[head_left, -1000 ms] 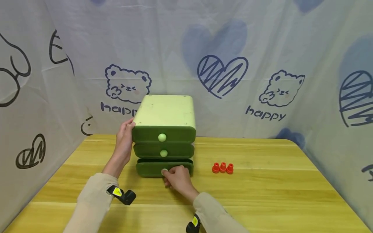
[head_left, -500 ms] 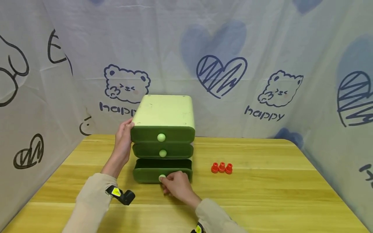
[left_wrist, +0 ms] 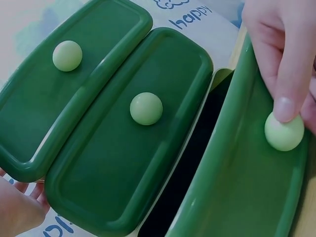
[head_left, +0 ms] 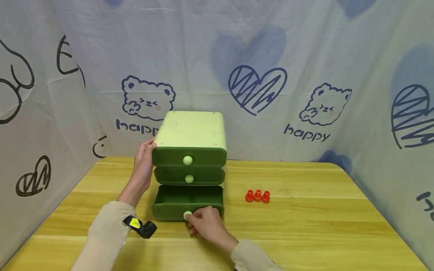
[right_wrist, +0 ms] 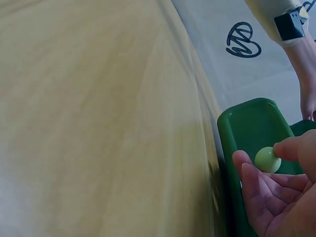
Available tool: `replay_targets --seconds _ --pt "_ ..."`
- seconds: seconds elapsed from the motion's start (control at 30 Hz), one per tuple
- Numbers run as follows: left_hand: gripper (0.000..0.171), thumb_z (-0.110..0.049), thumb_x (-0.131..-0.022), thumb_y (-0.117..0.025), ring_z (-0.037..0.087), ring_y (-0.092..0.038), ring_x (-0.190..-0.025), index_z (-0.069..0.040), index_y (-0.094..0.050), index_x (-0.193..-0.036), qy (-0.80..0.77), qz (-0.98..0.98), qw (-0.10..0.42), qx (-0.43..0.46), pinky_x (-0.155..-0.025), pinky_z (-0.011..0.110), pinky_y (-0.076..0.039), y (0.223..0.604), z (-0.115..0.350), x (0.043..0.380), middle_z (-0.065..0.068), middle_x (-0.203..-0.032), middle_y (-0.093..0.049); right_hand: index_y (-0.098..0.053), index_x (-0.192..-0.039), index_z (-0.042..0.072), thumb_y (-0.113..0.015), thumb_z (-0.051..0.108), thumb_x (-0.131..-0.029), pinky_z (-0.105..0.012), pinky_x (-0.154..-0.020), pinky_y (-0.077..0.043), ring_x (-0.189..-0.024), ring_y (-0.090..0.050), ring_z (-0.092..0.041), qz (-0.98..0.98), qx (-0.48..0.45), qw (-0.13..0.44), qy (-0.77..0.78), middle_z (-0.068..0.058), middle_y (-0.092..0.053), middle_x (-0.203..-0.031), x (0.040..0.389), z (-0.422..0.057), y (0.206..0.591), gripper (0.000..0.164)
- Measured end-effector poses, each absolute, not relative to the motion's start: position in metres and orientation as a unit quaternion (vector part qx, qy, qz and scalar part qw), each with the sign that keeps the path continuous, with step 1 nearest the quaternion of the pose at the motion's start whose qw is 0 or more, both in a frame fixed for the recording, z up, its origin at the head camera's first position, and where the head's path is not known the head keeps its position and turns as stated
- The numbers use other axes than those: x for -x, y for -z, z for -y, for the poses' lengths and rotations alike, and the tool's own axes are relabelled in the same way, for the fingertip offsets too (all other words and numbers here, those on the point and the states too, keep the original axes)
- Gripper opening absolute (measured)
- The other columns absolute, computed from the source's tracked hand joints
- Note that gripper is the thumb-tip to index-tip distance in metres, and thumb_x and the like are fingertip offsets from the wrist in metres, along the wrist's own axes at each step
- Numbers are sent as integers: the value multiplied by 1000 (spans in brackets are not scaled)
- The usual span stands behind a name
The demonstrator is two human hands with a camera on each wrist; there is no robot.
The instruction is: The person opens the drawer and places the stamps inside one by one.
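Both arms reach forward, bare beyond their pale beige sleeves. The left forearm [head_left: 101, 237] slants up and inward, its wrist [head_left: 128, 195] running almost straight on into the left hand [head_left: 143, 165], which is raised, with fingers extended forward, not balled into a fist. The right forearm [head_left: 252, 256] angles up toward the person's left, only its cuff end showing in the head view. The right hand [head_left: 207, 226] is lower and nearer the body than the other, well apart from it, its thumb [right_wrist: 292, 148] and bent fingers [right_wrist: 254, 190] set in a pinch.
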State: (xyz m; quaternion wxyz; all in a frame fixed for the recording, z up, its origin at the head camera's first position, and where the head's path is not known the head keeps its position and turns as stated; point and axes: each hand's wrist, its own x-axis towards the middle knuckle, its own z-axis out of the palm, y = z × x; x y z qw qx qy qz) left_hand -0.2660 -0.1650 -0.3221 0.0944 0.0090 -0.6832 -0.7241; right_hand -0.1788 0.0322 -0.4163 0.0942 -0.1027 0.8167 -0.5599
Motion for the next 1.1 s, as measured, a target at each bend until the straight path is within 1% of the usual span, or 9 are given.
replay_targets --seconds 0.27,0.4,0.5,0.77,1.0,1.1 --pt "55 -28 -101 -36 24 -34 -130 -2 -28 -149 718 689 94 -9 -109 36 -30 321 166 267 12 -152 -27 -71 -69 4 -69 27 -91 -24 -39 -46 -46 -60 -17 -814 113 107 560 -2 -63 -54 168 -37 415 32" --pt "55 -28 -101 -36 23 -35 -129 -2 -28 -149 719 689 93 -6 -108 36 -31 320 165 267 12 -152 -27 -72 -70 4 -69 26 -91 -25 -41 -48 -48 -61 -18 -813 119 115 559 -3 -64 -55 163 -39 414 31" --pt "55 -28 -101 -37 23 -35 -129 -2 -27 -149 719 689 92 -4 -109 36 -30 320 165 268 12 -152 -27 -73 -71 4 -70 25 -90 -26 -41 -49 -49 -61 -17 -810 122 123 560 -4 -64 -56 159 -40 414 28" --pt "55 -27 -101 -37 24 -35 -130 -1 -27 -149 721 687 93 -1 -109 37 -30 321 165 268 13 -152 -27 -75 -79 4 -71 21 -88 -24 -40 -47 -44 -57 -15 -813 131 131 552 -2 -63 -53 148 -41 415 20" --pt "55 -28 -102 -36 25 -34 -130 -2 -26 -150 718 690 90 -3 -109 37 -30 322 167 267 12 -153 -26 -75 -79 7 -70 23 -89 -24 -40 -45 -43 -55 -12 -813 133 142 549 3 -61 -53 141 -40 417 20" --pt "55 -29 -102 -36 24 -34 -130 -3 -26 -150 717 691 91 -3 -109 36 -30 322 167 266 12 -153 -25 -75 -79 8 -70 23 -89 -23 -40 -42 -44 -53 -10 -816 134 144 544 3 -61 -53 138 -40 418 19"
